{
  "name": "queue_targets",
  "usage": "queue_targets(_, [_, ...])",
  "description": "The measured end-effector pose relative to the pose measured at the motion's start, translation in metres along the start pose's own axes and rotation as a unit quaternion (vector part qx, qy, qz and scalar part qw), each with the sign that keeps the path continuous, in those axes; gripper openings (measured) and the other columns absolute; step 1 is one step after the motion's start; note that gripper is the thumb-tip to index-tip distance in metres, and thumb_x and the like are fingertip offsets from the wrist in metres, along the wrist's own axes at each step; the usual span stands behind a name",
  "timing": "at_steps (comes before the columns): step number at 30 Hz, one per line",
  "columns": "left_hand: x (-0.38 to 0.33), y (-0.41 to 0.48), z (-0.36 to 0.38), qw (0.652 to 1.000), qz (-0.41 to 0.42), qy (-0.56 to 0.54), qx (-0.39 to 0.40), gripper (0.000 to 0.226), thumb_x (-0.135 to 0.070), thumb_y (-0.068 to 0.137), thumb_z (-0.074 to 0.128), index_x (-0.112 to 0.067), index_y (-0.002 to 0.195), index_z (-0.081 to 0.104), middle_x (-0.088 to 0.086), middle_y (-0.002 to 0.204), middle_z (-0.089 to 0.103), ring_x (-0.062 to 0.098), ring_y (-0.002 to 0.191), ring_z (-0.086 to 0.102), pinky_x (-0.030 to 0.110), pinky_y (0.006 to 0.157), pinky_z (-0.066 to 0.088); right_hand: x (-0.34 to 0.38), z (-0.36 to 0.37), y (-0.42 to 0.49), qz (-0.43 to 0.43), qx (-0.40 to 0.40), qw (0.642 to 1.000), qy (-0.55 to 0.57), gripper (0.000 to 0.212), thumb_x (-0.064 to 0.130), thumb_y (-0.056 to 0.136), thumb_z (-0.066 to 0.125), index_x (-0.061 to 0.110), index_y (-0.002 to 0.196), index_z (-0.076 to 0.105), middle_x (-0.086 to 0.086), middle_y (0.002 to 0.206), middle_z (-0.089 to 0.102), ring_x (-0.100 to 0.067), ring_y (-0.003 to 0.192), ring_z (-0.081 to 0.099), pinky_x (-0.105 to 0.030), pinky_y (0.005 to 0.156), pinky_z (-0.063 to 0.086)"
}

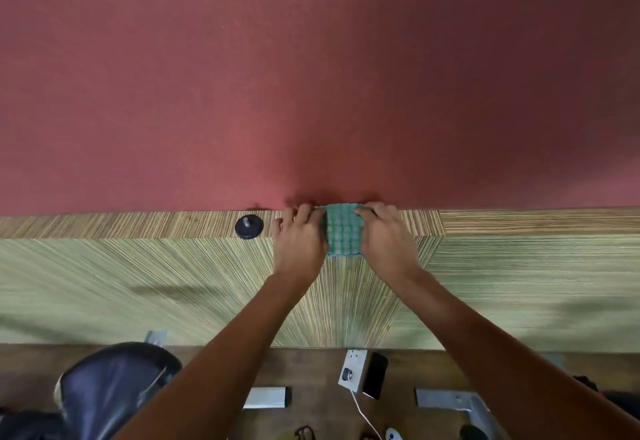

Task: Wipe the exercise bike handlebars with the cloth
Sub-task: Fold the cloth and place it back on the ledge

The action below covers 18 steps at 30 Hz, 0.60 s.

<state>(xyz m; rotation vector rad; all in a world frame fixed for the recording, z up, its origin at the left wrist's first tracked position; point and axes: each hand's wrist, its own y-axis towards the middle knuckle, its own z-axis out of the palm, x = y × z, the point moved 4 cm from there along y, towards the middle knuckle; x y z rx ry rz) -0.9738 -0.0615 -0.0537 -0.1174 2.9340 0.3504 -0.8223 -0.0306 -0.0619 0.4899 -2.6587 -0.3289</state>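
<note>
Wiping unstarted, we judge: left hand and right hand grip cloth on counter; handlebars unseen.

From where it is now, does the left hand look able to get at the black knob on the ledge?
Probably yes. The knob sits on the ledge just beside the left hand, with nothing between them; the hand would first have to let go of the cloth.
</note>
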Motion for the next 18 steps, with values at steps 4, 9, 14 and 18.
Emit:
queue_targets(4, [-0.007, 0.003, -0.006, 0.998, -0.024, 0.036, 0.043, 0.044, -0.025, 0.092, 0.054, -0.019, 0.136, 0.054, 0.000, 0.137, 0.051, 0.029, 0.127, 0.042, 0.048, 0.104, 0.028, 0.003, -0.002, -0.001, 0.004, 0.019, 0.999, -0.025, 0.042, 0.008, 0.088, 0.059, 0.006, 0.130, 0.062, -0.006, 0.126, 0.061, -0.027, 0.113, 0.053, -0.045, 0.091, 0.052])
queue_targets(9, [-0.005, 0.008, -0.012, 0.996, -0.027, 0.008, 0.079, 0.044, -0.019, 0.094, 0.052, -0.021, 0.138, 0.053, 0.000, 0.134, 0.052, 0.028, 0.126, 0.046, 0.048, 0.105, 0.031, 0.000, -0.003, 0.002, 0.011, 0.045, 0.999, -0.003, 0.041, 0.014, 0.094, 0.054, 0.010, 0.135, 0.058, -0.002, 0.132, 0.058, -0.022, 0.119, 0.049, -0.044, 0.096, 0.050])
queue_targets(14, [-0.001, 0.005, -0.024, 0.996, -0.027, -0.023, 0.085, 0.042, -0.024, 0.096, 0.053, -0.019, 0.138, 0.053, 0.004, 0.136, 0.053, 0.029, 0.128, 0.047, 0.051, 0.107, 0.034, 0.004, -0.017, 0.004, 0.028, 0.078, 0.996, 0.016, 0.039, 0.020, 0.097, 0.054, 0.016, 0.136, 0.058, 0.001, 0.139, 0.055, -0.021, 0.124, 0.049, -0.040, 0.105, 0.043])
queue_targets(18, [0.000, -0.012, -0.042, 0.998, -0.019, -0.026, 0.063, 0.042, -0.027, 0.097, 0.051, -0.019, 0.138, 0.053, 0.005, 0.138, 0.052, 0.030, 0.128, 0.045, 0.050, 0.106, 0.036, 0.019, -0.035, -0.010, 0.042, 0.046, 0.998, 0.013, 0.039, 0.021, 0.097, 0.053, 0.018, 0.136, 0.057, -0.003, 0.138, 0.054, -0.023, 0.125, 0.047, -0.041, 0.105, 0.042])
